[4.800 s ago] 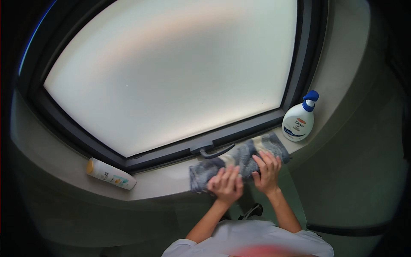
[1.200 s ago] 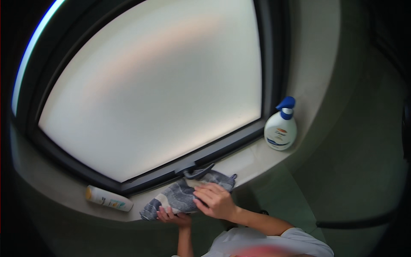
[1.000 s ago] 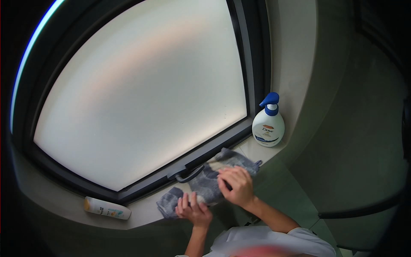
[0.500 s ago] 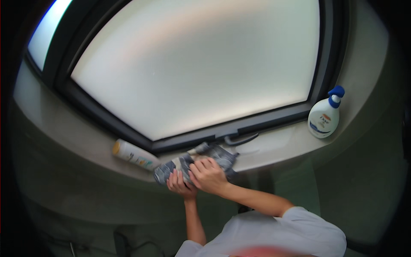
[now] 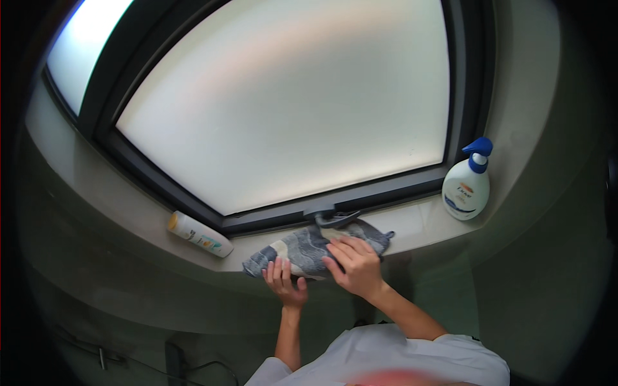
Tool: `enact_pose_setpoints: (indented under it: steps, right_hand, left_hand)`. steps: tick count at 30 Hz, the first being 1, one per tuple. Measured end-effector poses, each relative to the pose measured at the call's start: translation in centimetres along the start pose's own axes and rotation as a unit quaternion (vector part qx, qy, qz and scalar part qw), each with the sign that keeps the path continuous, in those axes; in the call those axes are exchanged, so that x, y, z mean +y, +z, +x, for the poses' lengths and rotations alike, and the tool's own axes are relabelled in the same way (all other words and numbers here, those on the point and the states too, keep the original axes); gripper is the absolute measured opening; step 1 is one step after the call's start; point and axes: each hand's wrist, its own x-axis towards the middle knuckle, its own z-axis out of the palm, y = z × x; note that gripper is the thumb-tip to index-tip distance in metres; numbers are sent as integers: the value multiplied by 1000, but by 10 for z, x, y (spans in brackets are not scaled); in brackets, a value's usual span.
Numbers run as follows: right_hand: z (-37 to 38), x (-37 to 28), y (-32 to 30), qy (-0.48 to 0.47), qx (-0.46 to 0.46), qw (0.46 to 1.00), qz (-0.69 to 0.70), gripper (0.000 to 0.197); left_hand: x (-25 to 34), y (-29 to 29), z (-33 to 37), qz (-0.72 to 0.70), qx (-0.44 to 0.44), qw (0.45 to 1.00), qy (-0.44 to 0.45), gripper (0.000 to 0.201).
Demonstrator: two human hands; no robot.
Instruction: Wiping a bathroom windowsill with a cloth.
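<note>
Cloth (image 5: 302, 248) on the window sill (image 5: 412, 233), long axis along it, rising left to right; small loop (image 5: 390, 234) at right end. Left hand (image 5: 285, 283): fingers extended on near edge. Right hand (image 5: 357, 265): fingers flat on top, thumb apart.

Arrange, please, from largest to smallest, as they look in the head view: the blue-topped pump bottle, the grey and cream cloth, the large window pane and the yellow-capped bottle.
1. Large window pane
2. Grey and cream cloth, though partly covered
3. Blue-topped pump bottle
4. Yellow-capped bottle
</note>
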Motion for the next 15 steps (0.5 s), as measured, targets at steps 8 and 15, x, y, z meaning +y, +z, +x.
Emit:
enact_pose_setpoints:
  steps: [8,15]
  right_hand:
    - [-33,42,-57,53,-12,994,-99,39]
    - [-79,56,-26,-8,-39,962,-271,66]
  left_hand:
    - [102,33,44,-17,9,1000,-25,45]
    - [54,50,30,27,73,986,147,48]
